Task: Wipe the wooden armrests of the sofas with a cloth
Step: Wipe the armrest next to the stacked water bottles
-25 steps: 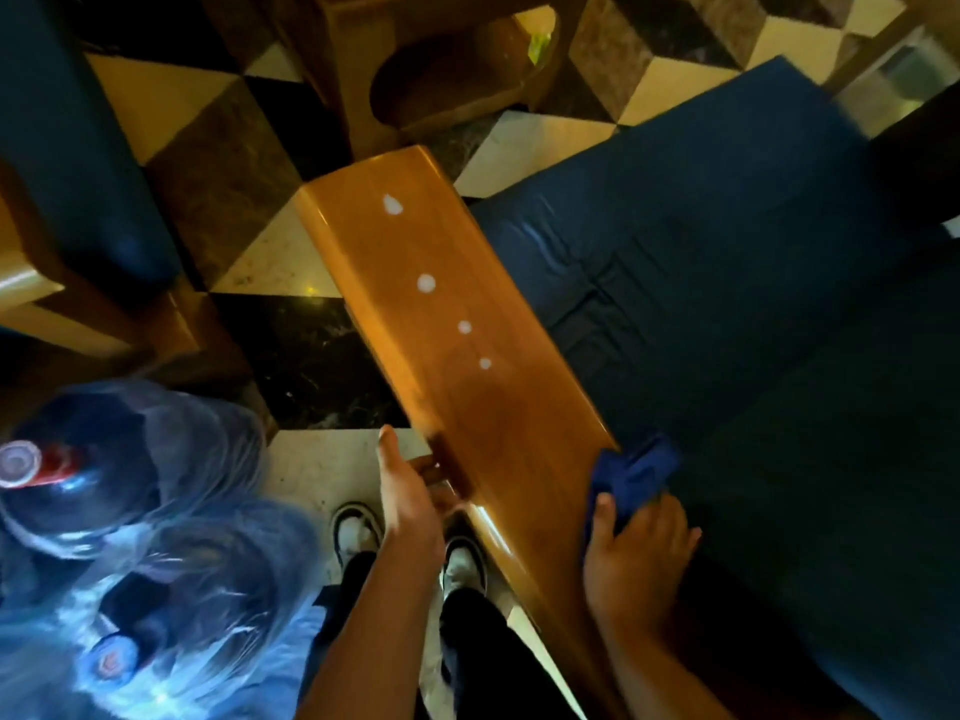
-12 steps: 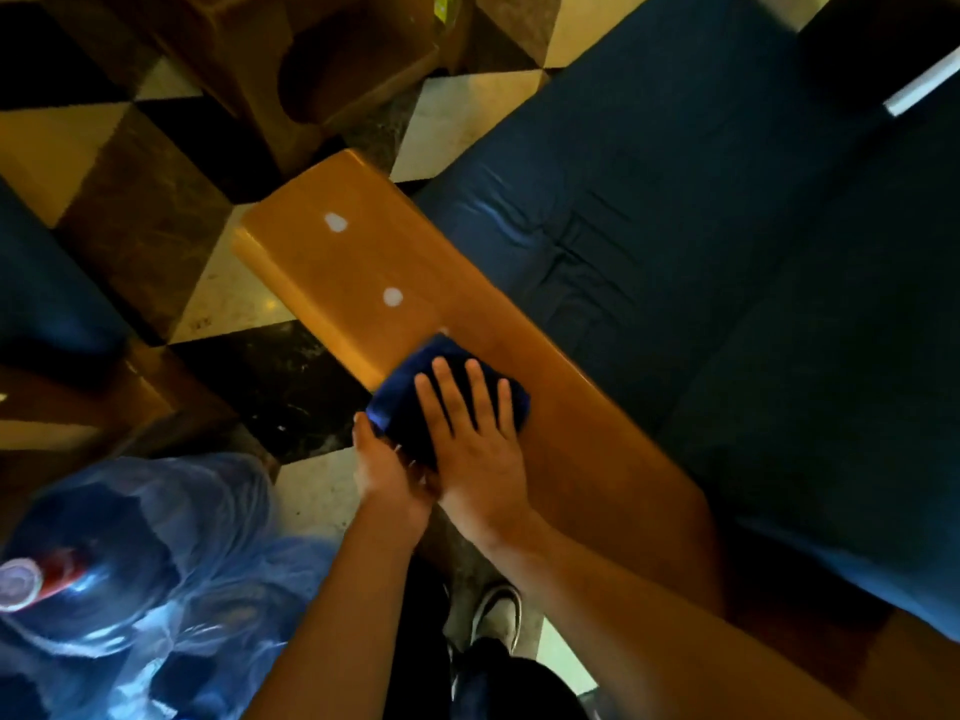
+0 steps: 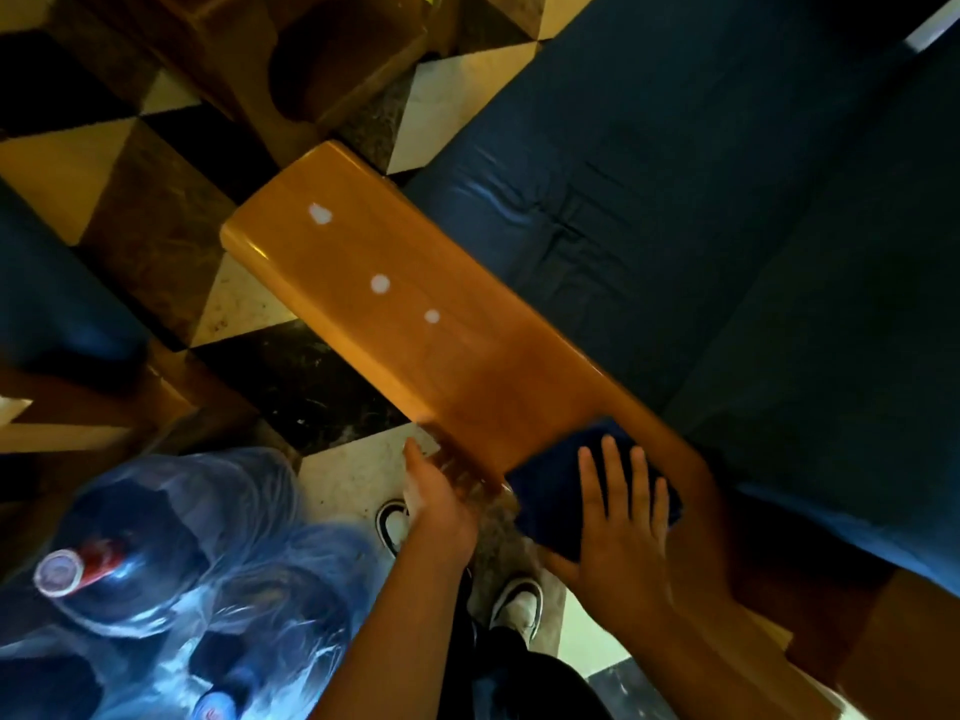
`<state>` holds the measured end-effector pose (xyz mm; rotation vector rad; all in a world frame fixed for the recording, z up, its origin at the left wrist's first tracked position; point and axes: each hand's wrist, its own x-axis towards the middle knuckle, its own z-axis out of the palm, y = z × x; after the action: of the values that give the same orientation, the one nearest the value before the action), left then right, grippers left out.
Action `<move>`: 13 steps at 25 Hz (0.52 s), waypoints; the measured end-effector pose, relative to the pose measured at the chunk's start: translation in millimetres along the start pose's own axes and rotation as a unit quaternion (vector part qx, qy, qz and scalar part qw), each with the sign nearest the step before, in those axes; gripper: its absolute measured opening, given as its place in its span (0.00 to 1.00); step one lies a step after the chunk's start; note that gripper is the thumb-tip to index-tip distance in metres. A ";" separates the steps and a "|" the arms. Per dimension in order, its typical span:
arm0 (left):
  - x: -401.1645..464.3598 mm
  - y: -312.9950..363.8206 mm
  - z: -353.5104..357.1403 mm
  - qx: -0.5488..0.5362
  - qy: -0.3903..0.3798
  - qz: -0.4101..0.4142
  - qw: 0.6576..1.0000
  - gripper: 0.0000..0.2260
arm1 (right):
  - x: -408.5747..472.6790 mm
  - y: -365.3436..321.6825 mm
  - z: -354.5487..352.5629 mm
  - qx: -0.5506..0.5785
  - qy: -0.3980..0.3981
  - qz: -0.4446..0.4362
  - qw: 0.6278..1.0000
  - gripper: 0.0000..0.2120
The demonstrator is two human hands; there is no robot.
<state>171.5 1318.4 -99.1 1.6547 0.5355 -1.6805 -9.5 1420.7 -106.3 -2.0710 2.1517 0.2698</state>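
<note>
A wide glossy wooden armrest (image 3: 395, 324) runs diagonally from upper left to lower right, with three white spots on its far half. A dark blue cloth (image 3: 550, 491) lies flat on its near part. My right hand (image 3: 618, 527) presses on the cloth with fingers spread. My left hand (image 3: 436, 501) rests against the armrest's left side edge, fingers together, holding nothing. The sofa's dark blue seat cushion (image 3: 727, 226) lies to the right of the armrest.
Large blue water bottles in plastic wrap (image 3: 156, 579) stand at lower left. A wooden side table (image 3: 249, 59) stands beyond the armrest. Another sofa's blue cushion (image 3: 47, 304) is at the left. The floor is checkered tile (image 3: 156, 220). My shoes (image 3: 519, 605) show below.
My right hand slid the cloth from mid-armrest back toward me along the wood. A third white spot is uncovered again. My left hand stays at the armrest's side.
</note>
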 end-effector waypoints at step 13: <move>22.2 171.3 15.1 -0.009 -0.015 0.104 0.994 0.29 | 349.8 -114.2 -88.8 0.413 -0.236 0.147 0.867 0.38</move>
<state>286.9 1189.5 -87.9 1.6106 0.3504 -1.5419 92.3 1056.2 -102.3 -1.0665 1.7919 -0.1080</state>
